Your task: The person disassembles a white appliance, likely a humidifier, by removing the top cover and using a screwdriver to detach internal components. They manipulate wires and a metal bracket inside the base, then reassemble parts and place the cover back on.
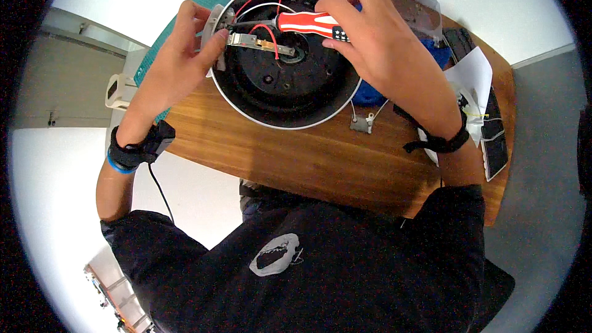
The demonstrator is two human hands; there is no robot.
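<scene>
Upper centre, the right hand [377, 40] grips a red screwdriver [297, 23] nearly level; upper left, the left hand [182, 58] pinches a pale fitting [213, 29] at the round housing's [271, 115] rim — likely steadying it.

A screwdriver [308, 24], its red handle striped in white and ended in black with white marks, is held roughly level in the right hand [373, 37], with its slim shaft pointed toward the left hand [176, 61]. Between the hands a round housing [283, 127], black inside and rimmed in white, is set open side up, and at its edge a pale, translucent part [211, 28] is held by the left fingers. Beside the left thumb, a silvery strip [242, 39] with a gold-coloured section is seen, crossed by a curved red wire [273, 40].
</scene>
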